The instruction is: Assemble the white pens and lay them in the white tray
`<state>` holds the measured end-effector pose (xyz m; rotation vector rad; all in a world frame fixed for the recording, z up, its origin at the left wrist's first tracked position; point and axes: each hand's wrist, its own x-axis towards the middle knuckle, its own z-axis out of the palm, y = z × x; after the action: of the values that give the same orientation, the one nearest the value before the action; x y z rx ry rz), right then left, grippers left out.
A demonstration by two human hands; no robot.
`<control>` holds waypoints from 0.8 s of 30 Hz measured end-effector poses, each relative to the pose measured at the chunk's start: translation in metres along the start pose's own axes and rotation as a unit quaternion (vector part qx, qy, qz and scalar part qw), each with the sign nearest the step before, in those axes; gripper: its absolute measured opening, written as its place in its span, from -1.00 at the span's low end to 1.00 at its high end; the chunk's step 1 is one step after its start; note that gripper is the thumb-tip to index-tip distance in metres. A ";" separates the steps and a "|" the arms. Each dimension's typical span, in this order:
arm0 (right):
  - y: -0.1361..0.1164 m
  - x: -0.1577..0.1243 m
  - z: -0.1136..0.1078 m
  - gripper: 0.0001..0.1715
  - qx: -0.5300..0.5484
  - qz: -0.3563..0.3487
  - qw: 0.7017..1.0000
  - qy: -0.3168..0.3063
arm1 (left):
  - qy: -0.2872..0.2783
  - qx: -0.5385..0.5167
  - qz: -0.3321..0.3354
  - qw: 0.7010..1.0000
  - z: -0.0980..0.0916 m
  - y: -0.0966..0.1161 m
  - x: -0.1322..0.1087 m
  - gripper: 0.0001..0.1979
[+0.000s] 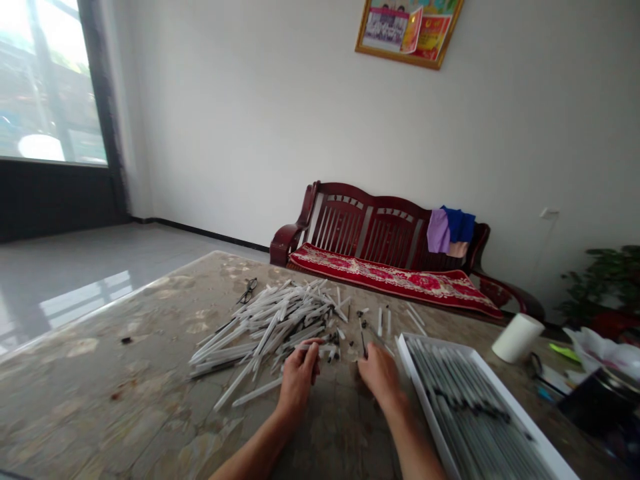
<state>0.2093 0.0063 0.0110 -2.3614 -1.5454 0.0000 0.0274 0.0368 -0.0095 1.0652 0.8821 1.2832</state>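
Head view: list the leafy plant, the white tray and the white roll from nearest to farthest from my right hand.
1. White tray: just right of your right hand.
2. White roll: beyond the tray, farther right.
3. Leafy plant: far right, in the background.

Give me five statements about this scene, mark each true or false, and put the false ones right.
1. The left hand holds a white tube by the pile. True.
2. The right hand reaches into the tray. False: it is over the table, left of the tray, holding a thin dark stick.
3. The glasses lie in the tray. False: they lie on the table beside the pile.
4. A purple cloth hangs over the back of the bench. True.
5. The white roll is left of the pile. False: it is right of the tray.
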 end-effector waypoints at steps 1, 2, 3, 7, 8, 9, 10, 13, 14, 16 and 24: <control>0.002 -0.004 0.005 -0.80 0.085 0.012 0.996 0.014 | 0.008 -0.014 -0.007 1.000 -0.001 0.001 0.001 -0.45; 0.002 -0.007 0.010 -0.76 0.185 0.025 0.982 0.022 | 0.017 -0.031 -0.016 0.999 -0.001 0.001 0.002 -0.44; 0.001 -0.010 0.014 -0.73 0.290 0.037 0.956 0.028 | 0.025 -0.050 -0.025 0.998 -0.001 0.002 0.003 -0.43; -0.014 -0.018 0.019 -0.62 0.571 0.064 0.816 0.060 | 0.034 -0.119 -0.070 0.990 -0.001 0.002 0.005 -0.46; -0.018 -0.019 0.017 -0.60 0.599 0.070 0.795 0.067 | 0.035 -0.139 -0.085 0.986 -0.001 0.003 0.005 -0.50; -0.022 -0.020 0.016 -0.60 0.618 0.076 0.779 0.070 | 0.036 -0.159 -0.101 0.981 -0.001 0.003 0.006 -0.56; -0.025 -0.020 0.014 -0.59 0.631 0.082 0.768 0.072 | 0.039 -0.177 -0.116 0.977 0.000 0.004 0.006 -0.63; -0.029 -0.021 0.010 -0.58 0.654 0.088 0.747 0.077 | 0.038 -0.207 -0.145 0.967 0.001 0.006 0.005 -0.77; -0.030 -0.022 0.010 -0.58 0.658 0.087 0.744 0.078 | 0.035 -0.210 -0.150 0.966 0.002 0.006 0.005 -0.79; -0.031 -0.023 0.010 -0.56 0.661 0.083 0.742 0.076 | 0.029 -0.218 -0.156 0.963 0.003 0.007 0.004 -0.80; -0.030 -0.022 0.011 -0.54 0.687 0.096 0.716 0.072 | 0.031 -0.240 -0.172 0.955 0.005 0.013 0.002 -0.84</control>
<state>0.1714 0.0003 0.0049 -1.1808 -0.6555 0.7242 0.0280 0.0381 0.0048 0.4667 0.7110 1.1564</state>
